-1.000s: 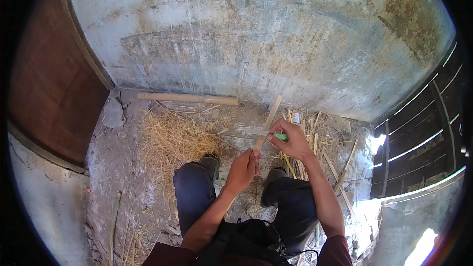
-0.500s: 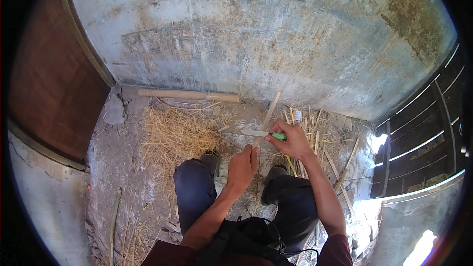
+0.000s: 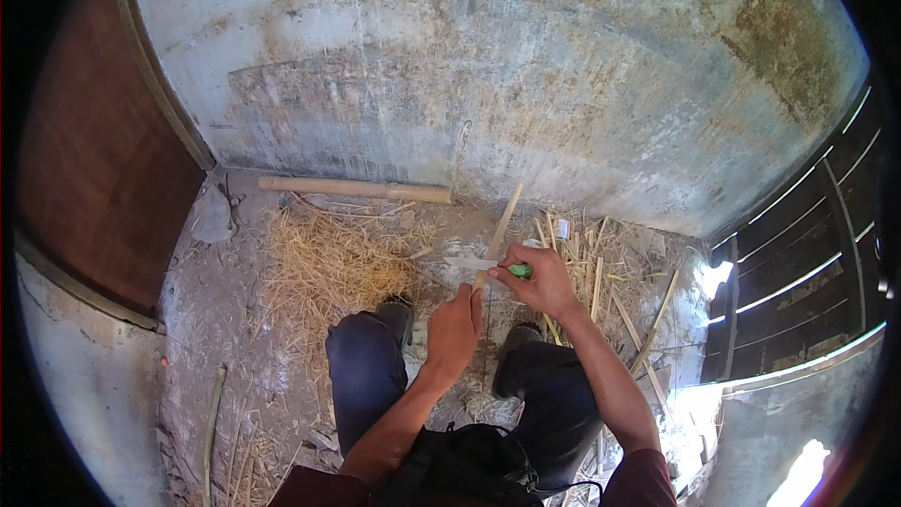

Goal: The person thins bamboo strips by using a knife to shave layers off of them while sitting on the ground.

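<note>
A flat, pale bamboo strip [image 3: 504, 222] slants up and away between my knees. My left hand [image 3: 454, 330] is closed round its near end. My right hand [image 3: 540, 280] grips a knife [image 3: 469, 263] by its green handle. The blade points left and lies across the strip, just beyond my left fingers. My right fingertips are close to the strip; whether they touch it I cannot tell.
A heap of shavings [image 3: 328, 268] lies left of my feet. A bamboo pole [image 3: 357, 190] rests along the wall [image 3: 450, 84]. Several split strips [image 3: 598, 286] and a small white container [image 3: 562, 228] lie at right. A brown door [image 3: 103, 150] stands at left.
My right hand and the knife have moved a little left and nearer along the strip. The strip's far end sits slightly lower and further left in view.
</note>
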The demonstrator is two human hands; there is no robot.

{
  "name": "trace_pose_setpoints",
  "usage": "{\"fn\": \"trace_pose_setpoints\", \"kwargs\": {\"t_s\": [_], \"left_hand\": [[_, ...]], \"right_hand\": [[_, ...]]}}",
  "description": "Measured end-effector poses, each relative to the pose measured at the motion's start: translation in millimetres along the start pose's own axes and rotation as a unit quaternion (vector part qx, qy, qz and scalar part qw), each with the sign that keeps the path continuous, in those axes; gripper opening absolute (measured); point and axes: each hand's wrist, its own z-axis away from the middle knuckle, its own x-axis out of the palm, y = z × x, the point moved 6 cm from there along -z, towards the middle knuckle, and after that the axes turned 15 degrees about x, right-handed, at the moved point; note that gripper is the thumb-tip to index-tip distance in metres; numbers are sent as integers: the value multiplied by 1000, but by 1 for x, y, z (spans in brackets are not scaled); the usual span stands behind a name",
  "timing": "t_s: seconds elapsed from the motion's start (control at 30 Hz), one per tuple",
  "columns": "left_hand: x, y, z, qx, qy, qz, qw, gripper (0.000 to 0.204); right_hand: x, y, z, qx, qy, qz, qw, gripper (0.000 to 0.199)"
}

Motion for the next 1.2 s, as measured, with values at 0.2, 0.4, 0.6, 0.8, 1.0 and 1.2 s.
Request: {"fn": "trace_pose_setpoints", "kwargs": {"t_s": [0.2, 0.4, 0.6, 0.8, 1.0, 1.2], "left_hand": [[1, -1, 0, -6, -16, -16, 1000, 24], [2, -4, 2, -8, -14, -23, 1000, 23], [3, -2, 0, -5, -7, -27, 1000, 24], [3, -4, 0, 2, -1, -22, 1000, 24], [-2, -5, -3, 4, 8, -20, 1000, 25], [2, 6, 11, 3, -20, 12, 1000, 25]], "right_hand": [[9, 6, 1, -5, 25, -34, 999, 29], [11, 5, -1, 1, 32, -33, 999, 29], [9, 5, -1, -24, 61, -8, 998, 28], [5, -2, -1, -38, 73, 18, 996, 26], [3, -12, -3, -44, 88, 20, 995, 24], [-50, 66, -32, 86, 238, 42, 966, 26]]}}
